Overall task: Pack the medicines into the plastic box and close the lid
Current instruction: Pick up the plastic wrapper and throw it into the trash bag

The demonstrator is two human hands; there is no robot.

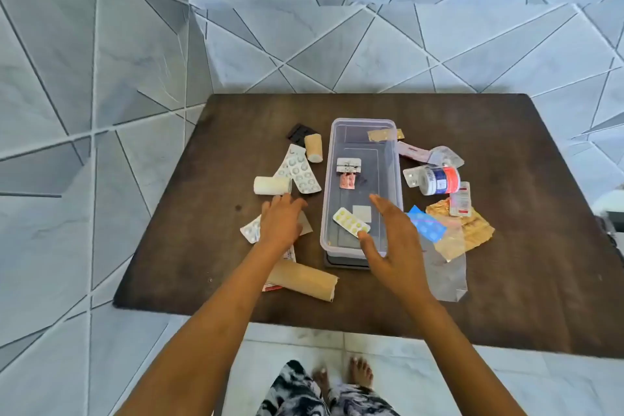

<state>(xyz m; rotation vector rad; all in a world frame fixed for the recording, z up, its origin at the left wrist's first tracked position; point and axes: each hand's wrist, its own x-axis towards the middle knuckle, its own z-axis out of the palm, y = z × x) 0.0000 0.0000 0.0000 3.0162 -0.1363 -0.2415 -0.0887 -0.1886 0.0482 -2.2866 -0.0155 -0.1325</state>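
Note:
A clear plastic box (363, 132) stands open in the middle of the dark wooden table (506, 280), with its dark lid (344, 262) lying under its near end. Inside lie a yellow blister strip (351, 221), a small silver strip (348, 165) and a red strip (347, 182). My right hand (393, 240) hovers open over the box's near right corner, thumb tip close to the yellow strip. My left hand (280, 219) rests palm down on blister strips (251, 230) left of the box; whether it grips one is hidden.
Left of the box lie white blister strips (299, 172), a white bandage roll (271, 185), a tan roll (313, 148), a dark strip (299, 133) and a tan bandage roll (305, 280). To the right lie a pill bottle (440, 180), blue strip (427, 223), gold foil (472, 226) and a clear bag (445, 267).

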